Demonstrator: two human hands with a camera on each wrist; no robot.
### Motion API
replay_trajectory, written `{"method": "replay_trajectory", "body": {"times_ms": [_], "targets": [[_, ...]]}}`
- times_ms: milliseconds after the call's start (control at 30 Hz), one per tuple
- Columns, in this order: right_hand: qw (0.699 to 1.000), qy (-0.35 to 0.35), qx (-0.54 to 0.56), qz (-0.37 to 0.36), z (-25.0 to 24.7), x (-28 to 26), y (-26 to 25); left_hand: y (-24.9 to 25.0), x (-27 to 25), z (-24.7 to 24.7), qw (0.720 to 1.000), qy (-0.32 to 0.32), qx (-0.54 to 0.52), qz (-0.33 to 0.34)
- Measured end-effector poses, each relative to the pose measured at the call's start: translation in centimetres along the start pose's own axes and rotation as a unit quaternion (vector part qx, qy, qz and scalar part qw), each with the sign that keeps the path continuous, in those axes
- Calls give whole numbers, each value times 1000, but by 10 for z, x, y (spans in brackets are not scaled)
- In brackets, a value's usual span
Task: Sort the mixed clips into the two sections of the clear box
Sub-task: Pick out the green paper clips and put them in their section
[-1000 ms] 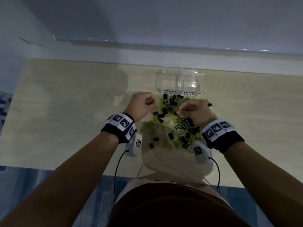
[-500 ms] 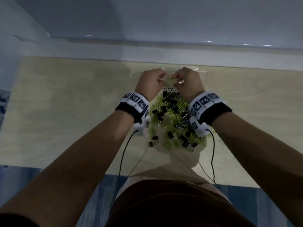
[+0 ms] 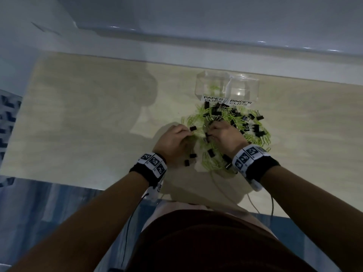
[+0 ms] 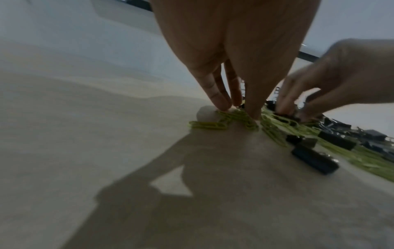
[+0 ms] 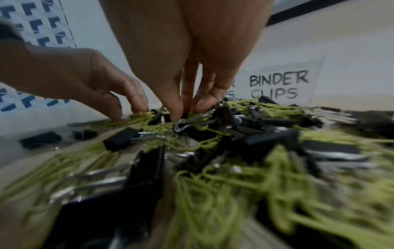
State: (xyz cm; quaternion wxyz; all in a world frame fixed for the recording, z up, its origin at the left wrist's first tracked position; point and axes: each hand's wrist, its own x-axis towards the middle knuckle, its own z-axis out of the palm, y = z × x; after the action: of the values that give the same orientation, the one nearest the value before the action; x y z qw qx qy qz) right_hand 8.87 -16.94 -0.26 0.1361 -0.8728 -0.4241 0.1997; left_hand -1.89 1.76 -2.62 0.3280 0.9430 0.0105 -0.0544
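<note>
A: Both hands are working the mixed pile [image 3: 225, 132] on the worktop [image 3: 88, 114]; the left hand [image 3: 172, 140] is pinching green paper clips [image 4: 238, 118], the right hand [image 3: 225, 134] is closing on a black binder clip [image 5: 181, 118]

B: Lifting cleanly matters, they're tangling; the clear box [image 3: 227, 89] is sitting just behind

The box [image 3: 243, 89] is clear, glossy plastic, with white paper labels [image 3: 213, 99] on its front wall. In front of the box, the paper clips [image 4: 208, 125] look coated in matt yellow-green; the binder clips [image 4: 314, 160] are matt black with shiny bare-metal wire handles [image 5: 187, 123]. The table [image 3: 88, 114] under the box is pale wood-look, smooth with a faint sheen.
</note>
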Motion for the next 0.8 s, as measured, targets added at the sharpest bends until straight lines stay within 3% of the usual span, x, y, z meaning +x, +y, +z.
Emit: {"method": "replay_trajectory", "body": {"times_ms": [133,200,300,400,633,800], "targets": [[1000,15,24,6,-9,-11,-3,-15,-17,-13,997,29,-51,-40],[999,-5,47,-23,-11,-8,-16,-20,-24,-20,997,-18,-36,-60],[994,-88,28,-60,-2,4,-34,-23,-24,-24,995,-87,-4,-48],[990,-124,-6,-61,5,15,-43,-18,-15,-20,995,-89,-19,-39],[997,-78,0,-11,-1,19,-31,13,0,-6,996,-28,-56,-70],[998,-67,12,8,1,9,-23,26,7,3,995,-40,-16,-86]]}}
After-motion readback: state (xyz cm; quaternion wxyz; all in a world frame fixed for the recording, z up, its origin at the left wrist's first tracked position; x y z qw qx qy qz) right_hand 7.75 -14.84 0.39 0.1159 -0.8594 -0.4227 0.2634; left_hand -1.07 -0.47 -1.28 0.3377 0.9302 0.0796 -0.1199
